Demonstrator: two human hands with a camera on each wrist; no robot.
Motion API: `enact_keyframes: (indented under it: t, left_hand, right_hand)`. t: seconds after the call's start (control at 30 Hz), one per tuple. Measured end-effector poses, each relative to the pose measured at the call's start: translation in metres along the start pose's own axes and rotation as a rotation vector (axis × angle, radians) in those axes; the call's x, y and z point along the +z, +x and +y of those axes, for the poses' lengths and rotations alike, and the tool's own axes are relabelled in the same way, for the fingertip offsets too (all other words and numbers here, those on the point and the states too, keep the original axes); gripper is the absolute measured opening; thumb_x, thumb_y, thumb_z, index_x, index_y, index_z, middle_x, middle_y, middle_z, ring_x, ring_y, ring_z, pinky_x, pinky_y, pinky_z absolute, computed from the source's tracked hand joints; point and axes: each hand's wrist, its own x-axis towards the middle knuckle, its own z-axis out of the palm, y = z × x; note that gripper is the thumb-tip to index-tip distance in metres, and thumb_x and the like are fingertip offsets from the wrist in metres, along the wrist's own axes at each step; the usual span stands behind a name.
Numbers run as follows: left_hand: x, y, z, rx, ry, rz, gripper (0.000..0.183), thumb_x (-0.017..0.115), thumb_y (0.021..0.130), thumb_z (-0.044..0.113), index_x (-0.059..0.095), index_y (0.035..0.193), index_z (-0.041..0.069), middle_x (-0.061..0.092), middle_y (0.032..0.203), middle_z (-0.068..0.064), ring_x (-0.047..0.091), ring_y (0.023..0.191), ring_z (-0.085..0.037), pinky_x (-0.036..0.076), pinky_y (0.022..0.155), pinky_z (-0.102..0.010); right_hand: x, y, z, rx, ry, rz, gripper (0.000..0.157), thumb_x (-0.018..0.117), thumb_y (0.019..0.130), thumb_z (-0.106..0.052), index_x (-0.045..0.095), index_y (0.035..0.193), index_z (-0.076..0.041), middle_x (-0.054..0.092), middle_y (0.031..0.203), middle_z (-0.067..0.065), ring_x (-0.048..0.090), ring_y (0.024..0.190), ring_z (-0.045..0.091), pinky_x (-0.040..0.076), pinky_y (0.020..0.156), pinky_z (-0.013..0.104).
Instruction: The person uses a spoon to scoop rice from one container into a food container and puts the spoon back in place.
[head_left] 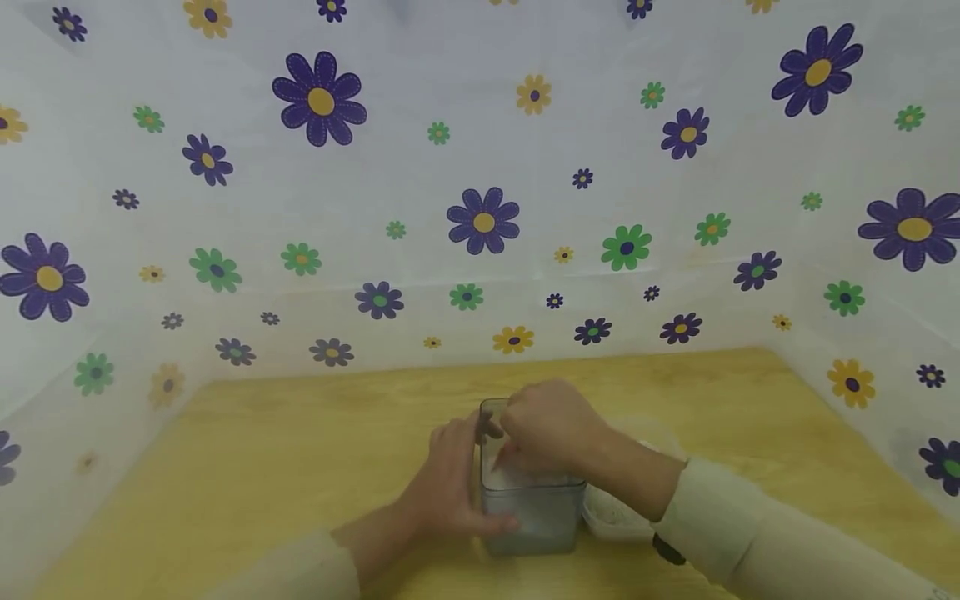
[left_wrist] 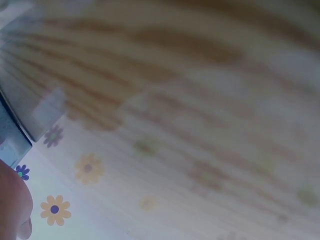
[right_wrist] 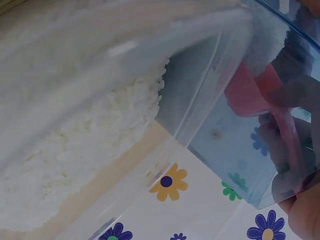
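Observation:
A clear bluish rectangular container (head_left: 532,521) stands upright on the table. My left hand (head_left: 446,479) steadies it from the left, thumb across its near side and fingers along its left side. My right hand (head_left: 555,429) reaches down into its open top. Through the container's wall in the right wrist view, the right fingers grip the handle of a pink scoop (right_wrist: 247,95). White contents (right_wrist: 265,47) show near the scoop inside; their kind is hard to tell. Right of the container, partly behind my right forearm, a clear bowl (head_left: 618,525) holds white rice-like grains (right_wrist: 95,150).
The wooden table (head_left: 315,450) extends around the containers. A white sheet with printed flowers (head_left: 480,150) encloses the back and both sides. A small dark object (head_left: 669,549) shows beneath my right sleeve. The left wrist view is mostly blurred tabletop and sheet.

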Motion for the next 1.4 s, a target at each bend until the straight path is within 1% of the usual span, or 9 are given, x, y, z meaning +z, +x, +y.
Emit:
enact_keyframes:
  t: [0.1, 0.3, 0.43, 0.53, 0.7, 0.77, 0.93, 1.17, 1.4]
  left_hand:
    - [0.0012, -0.0008, 0.0001, -0.003, -0.004, -0.008, 0.101, 0.064, 0.059, 0.077, 0.033, 0.136, 0.02, 0.05, 0.119, 0.005, 0.043, 0.101, -0.009, 0.031, 0.091, -0.039]
    - [0.001, -0.0013, 0.0013, -0.033, -0.004, -0.025, 0.101, 0.066, 0.059, 0.075, 0.031, 0.137, 0.022, 0.049, 0.121, 0.006, 0.043, 0.103, -0.009, 0.03, 0.093, -0.041]
    - [-0.0001, -0.0026, 0.0018, -0.058, -0.029, -0.049, 0.101, 0.065, 0.06, 0.076, 0.028, 0.139, 0.024, 0.048, 0.122, 0.006, 0.042, 0.107, -0.011, 0.029, 0.096, -0.044]
    - [-0.001, -0.0028, 0.0018, -0.065, -0.049, -0.061, 0.102, 0.065, 0.061, 0.075, 0.025, 0.14, 0.027, 0.048, 0.123, 0.006, 0.042, 0.109, -0.012, 0.028, 0.096, -0.044]
    - [-0.002, -0.0026, 0.0019, -0.052, -0.047, -0.053, 0.101, 0.067, 0.061, 0.073, 0.026, 0.14, 0.026, 0.047, 0.124, 0.008, 0.043, 0.112, -0.013, 0.029, 0.095, -0.042]
    - [-0.0021, -0.0027, 0.0021, -0.041, -0.049, -0.047, 0.101, 0.067, 0.061, 0.073, 0.027, 0.14, 0.024, 0.047, 0.124, 0.007, 0.043, 0.111, -0.014, 0.029, 0.095, -0.043]
    - [-0.0016, -0.0029, 0.0021, -0.047, -0.052, -0.055, 0.101, 0.066, 0.062, 0.073, 0.024, 0.141, 0.025, 0.048, 0.124, 0.005, 0.042, 0.109, -0.013, 0.028, 0.096, -0.044]
    - [-0.0004, -0.0029, 0.0007, -0.02, -0.033, -0.026, 0.1, 0.065, 0.061, 0.074, 0.027, 0.14, 0.025, 0.044, 0.126, 0.013, 0.042, 0.113, -0.012, 0.029, 0.095, -0.043]
    - [-0.0004, -0.0024, 0.0006, -0.032, -0.035, -0.035, 0.101, 0.065, 0.061, 0.075, 0.026, 0.141, 0.027, 0.043, 0.128, 0.016, 0.042, 0.114, -0.01, 0.029, 0.096, -0.043]
  right_hand:
    - [0.0019, -0.0006, 0.0007, 0.012, 0.028, -0.014, 0.031, 0.071, 0.074, -0.046, 0.057, 0.06, -0.023, 0.045, 0.053, -0.011, 0.036, 0.05, 0.006, 0.031, 0.045, 0.023]
    - [0.0013, -0.0003, 0.0008, 0.016, 0.03, -0.021, 0.032, 0.07, 0.074, -0.049, 0.057, 0.061, -0.023, 0.041, 0.051, -0.011, 0.035, 0.048, 0.006, 0.03, 0.045, 0.023]
    - [0.0, -0.0003, -0.0006, 0.011, 0.071, -0.041, 0.026, 0.07, 0.073, -0.046, 0.061, 0.068, -0.023, 0.039, 0.05, -0.012, 0.035, 0.047, 0.005, 0.029, 0.044, 0.023]
    - [-0.0009, -0.0004, -0.0009, 0.008, 0.1, -0.045, 0.022, 0.07, 0.072, -0.042, 0.061, 0.068, -0.023, 0.039, 0.049, -0.012, 0.035, 0.046, 0.004, 0.029, 0.044, 0.023]
    - [-0.0005, -0.0002, -0.0003, 0.0, 0.102, -0.032, 0.03, 0.07, 0.072, -0.043, 0.054, 0.058, -0.023, 0.034, 0.047, -0.012, 0.032, 0.045, 0.004, 0.026, 0.042, 0.023]
    - [0.0, -0.0001, 0.0, -0.001, 0.104, -0.031, 0.031, 0.07, 0.072, -0.044, 0.053, 0.057, -0.023, 0.033, 0.047, -0.012, 0.032, 0.044, 0.004, 0.026, 0.042, 0.023]
    - [0.0007, -0.0003, 0.0001, 0.004, 0.108, -0.035, 0.03, 0.07, 0.072, -0.043, 0.054, 0.057, -0.023, 0.034, 0.047, -0.012, 0.032, 0.045, 0.004, 0.027, 0.042, 0.023]
    - [0.0011, -0.0008, 0.0, 0.004, 0.109, -0.027, 0.034, 0.069, 0.072, -0.042, 0.048, 0.053, -0.023, 0.034, 0.045, -0.012, 0.032, 0.043, 0.004, 0.026, 0.041, 0.023]
    - [0.001, -0.0014, 0.0003, -0.001, 0.117, -0.051, 0.043, 0.069, 0.073, -0.043, 0.041, 0.048, -0.021, 0.03, 0.043, -0.011, 0.03, 0.042, 0.004, 0.024, 0.041, 0.023]
